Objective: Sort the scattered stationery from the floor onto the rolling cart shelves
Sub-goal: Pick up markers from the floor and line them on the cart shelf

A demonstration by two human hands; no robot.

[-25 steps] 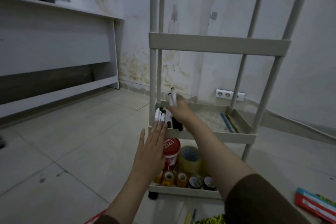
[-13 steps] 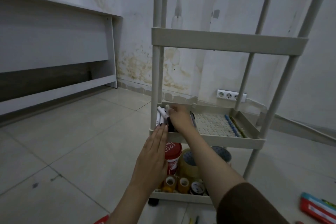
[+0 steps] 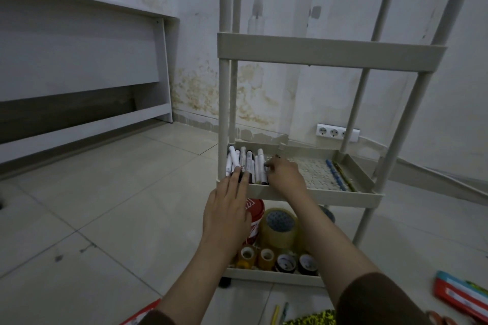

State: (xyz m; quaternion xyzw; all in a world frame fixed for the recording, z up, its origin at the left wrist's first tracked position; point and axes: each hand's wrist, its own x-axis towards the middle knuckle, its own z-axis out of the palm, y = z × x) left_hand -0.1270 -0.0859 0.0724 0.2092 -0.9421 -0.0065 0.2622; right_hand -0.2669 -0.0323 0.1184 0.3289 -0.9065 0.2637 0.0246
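A beige rolling cart stands against the wall. Several white and black markers lie side by side at the left end of its middle shelf. My right hand rests palm down in that shelf, fingers curled against the right side of the markers; a dark tip shows just above the knuckles, and whether the fingers grip anything is hidden. My left hand is flat with fingers straight, its fingertips touching the shelf's front rim at the markers' near ends.
A blue pen and patterned pencils lie at the shelf's right. The bottom shelf holds a red-and-white canister, a big tape roll and small rolls. Red-and-teal packs and pencils lie on the floor. A white desk stands left.
My right hand came down from holding markers upright and laid them flat in the row on the middle shelf. My left hand stayed at the shelf's front. The view moved closer.
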